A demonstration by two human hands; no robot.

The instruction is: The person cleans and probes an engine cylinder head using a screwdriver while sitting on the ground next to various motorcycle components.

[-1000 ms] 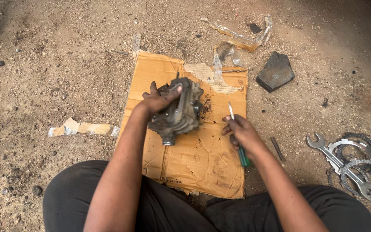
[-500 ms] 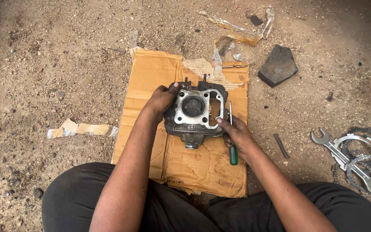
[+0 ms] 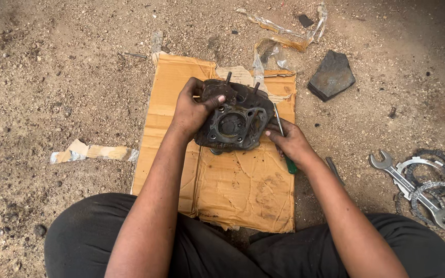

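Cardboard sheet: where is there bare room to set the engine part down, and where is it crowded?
The near half of the cardboard sheet, between the engine cylinder and the person's knees, is bare. So is the left strip beside the left hand. The right edge is crowded: the right hand holds a green-handled screwdriver there. Wrenches and rings fill the ground far right.

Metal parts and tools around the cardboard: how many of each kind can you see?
Engine block, gripped by the left hand: 1
Screwdriver, under the right hand: 1
Wrench: 1
Toothed rings, overlapping: at least 3, exact count unclear
Dark rod on the ground: 1
Total: at least 7
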